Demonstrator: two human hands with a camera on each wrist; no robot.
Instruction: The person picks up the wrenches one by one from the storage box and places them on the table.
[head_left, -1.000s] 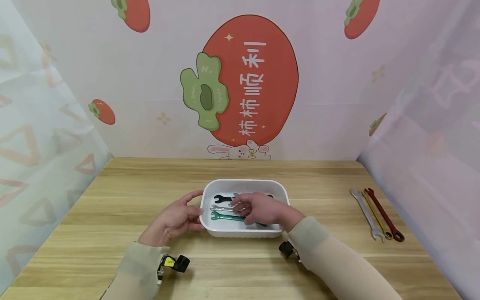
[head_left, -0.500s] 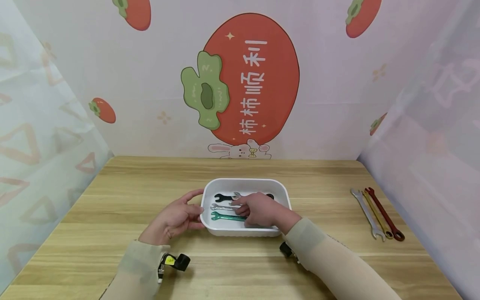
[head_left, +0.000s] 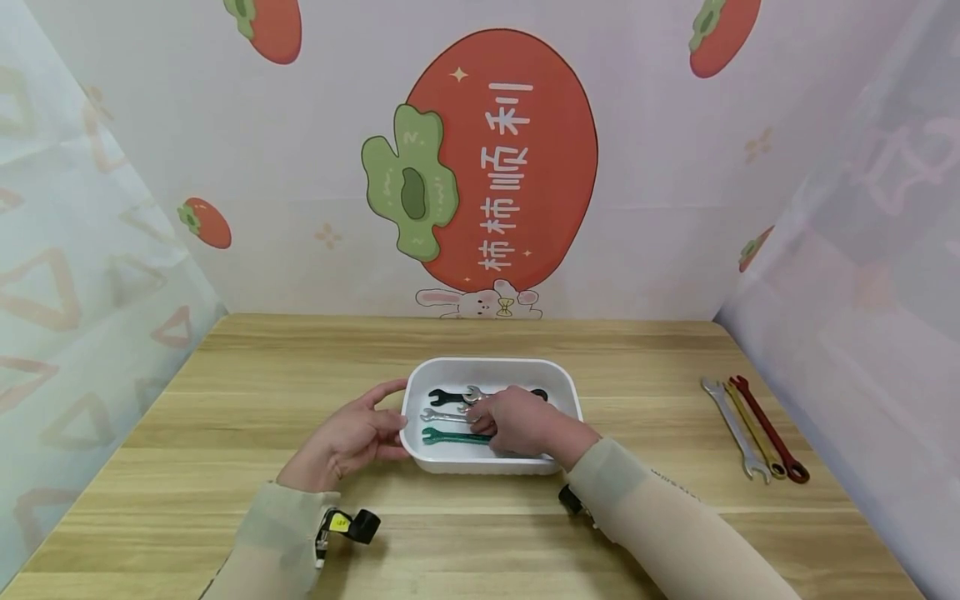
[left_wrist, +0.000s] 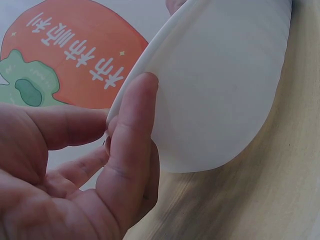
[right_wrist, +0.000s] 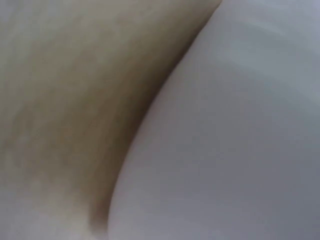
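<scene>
A white plastic tray (head_left: 491, 467) stands on the table. My left hand (head_left: 356, 437) pinches its left rim; in the left wrist view, the hand (left_wrist: 95, 165) has digits on both sides of the tray's wall (left_wrist: 225, 90). Inside lie a black wrench (head_left: 447, 398), silver wrenches (head_left: 444, 416) and a green wrench (head_left: 453, 437). Reaching into the tray, my right hand (head_left: 525, 423) has its thumb and fingers about the green wrench, whose right part it hides. In the right wrist view, only the blurred tray wall (right_wrist: 215, 150) and table show, no fingers.
Farther right on the wooden table (head_left: 300, 350) lie a silver wrench (head_left: 735, 427), a gold wrench (head_left: 753, 429) and a red wrench (head_left: 770, 429) side by side. Patterned cloth walls (head_left: 652, 208) close off the back and sides.
The right hand has sunk lower into the tray, its fingers drawn closer together. The green wrench has swung to lie straighter across. The left hand has kept its place on the rim.
</scene>
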